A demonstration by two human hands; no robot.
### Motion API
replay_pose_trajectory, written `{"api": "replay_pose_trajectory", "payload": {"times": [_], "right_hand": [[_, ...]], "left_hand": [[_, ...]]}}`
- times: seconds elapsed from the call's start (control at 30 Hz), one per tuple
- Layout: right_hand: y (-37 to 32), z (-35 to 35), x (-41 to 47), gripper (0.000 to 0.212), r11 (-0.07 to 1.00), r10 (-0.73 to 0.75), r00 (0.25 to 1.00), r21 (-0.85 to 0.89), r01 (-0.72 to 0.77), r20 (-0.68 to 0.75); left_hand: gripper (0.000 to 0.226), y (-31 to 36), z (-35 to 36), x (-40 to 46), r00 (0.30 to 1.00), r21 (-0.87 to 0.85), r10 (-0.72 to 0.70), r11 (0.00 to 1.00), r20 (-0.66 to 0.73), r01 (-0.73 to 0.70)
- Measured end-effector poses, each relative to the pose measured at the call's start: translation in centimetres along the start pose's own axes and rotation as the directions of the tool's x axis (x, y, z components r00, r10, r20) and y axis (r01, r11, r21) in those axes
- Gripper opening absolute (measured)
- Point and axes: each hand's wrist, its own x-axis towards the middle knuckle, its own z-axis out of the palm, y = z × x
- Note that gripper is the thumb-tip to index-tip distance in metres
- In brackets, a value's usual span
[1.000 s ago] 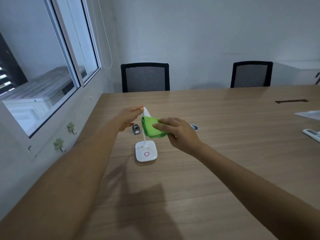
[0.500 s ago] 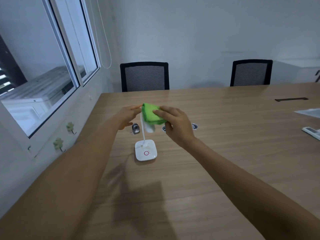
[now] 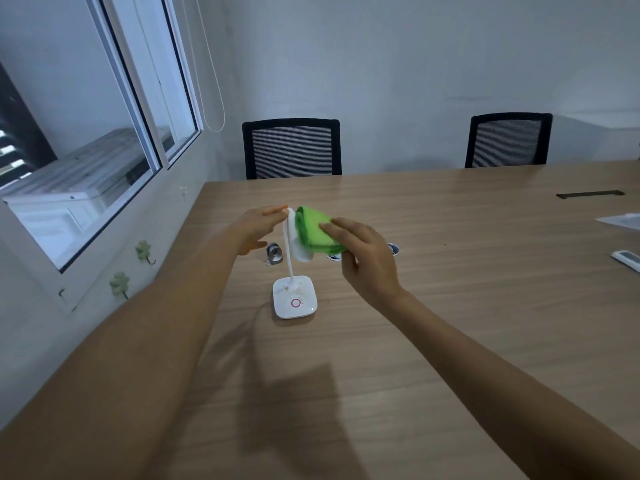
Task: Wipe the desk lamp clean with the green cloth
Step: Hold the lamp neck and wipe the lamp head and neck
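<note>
A small white desk lamp [image 3: 294, 301] stands on the wooden table [image 3: 450, 306], with a square base bearing a pink ring, a thin bent neck and a drooping head. My left hand [image 3: 258, 228] pinches the top of the neck where it bends. My right hand [image 3: 363, 258] presses a folded green cloth [image 3: 315, 230] onto the upper side of the lamp head. Most of the head is hidden under the cloth; its white tip shows below it.
A small silver object [image 3: 274, 253] and a round cable grommet [image 3: 393, 249] sit on the table behind the lamp. Two black mesh chairs [image 3: 292, 148] stand at the far edge. A window and wall close the left side. Papers and a white remote [image 3: 628, 259] lie far right.
The green cloth and my right hand slid up the lamp head toward the bend, then stayed near the top. My left hand kept its pinch on the neck.
</note>
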Motion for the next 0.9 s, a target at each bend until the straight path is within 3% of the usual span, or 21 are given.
{"api": "replay_pose_trajectory", "payload": {"times": [0.1,0.27,0.4,0.53,0.7,0.9], "right_hand": [[0.0,0.7,-1.5,0.047,0.994,-0.109,0.991,0.029,0.108,0.071],[2.3,0.8,-3.5,0.059,0.974,0.209,0.976,0.078,-0.213,0.055],[1.0,0.2,-0.3,0.055,0.96,0.259,0.966,0.115,-0.255,-0.019],[-0.5,0.6,4.0,0.052,0.986,0.159,0.986,0.046,-0.161,0.047],[-1.0,1.0,5.4,0.048,0.994,-0.019,0.952,-0.098,0.052,0.306],[-2.7,-1.8,-0.1,0.037,0.893,-0.377,0.868,-0.123,0.434,0.324]], "left_hand": [[0.04,-0.1,0.1,0.3,1.0,-0.022,0.001,1.0,0.011,0.0],[0.038,0.4,0.0,0.5,1.0,-0.111,0.008,0.994,-0.003,-0.008],[0.044,0.7,0.5,0.8,0.999,-0.206,0.031,0.978,-0.01,-0.033],[0.044,0.1,0.7,1.2,0.999,-0.403,0.0,0.915,0.042,0.017],[0.042,0.0,0.6,1.5,0.999,-0.322,0.04,0.946,0.024,-0.03],[0.038,-0.4,-0.2,1.9,0.997,-0.148,0.065,0.987,0.033,-0.06]]}}
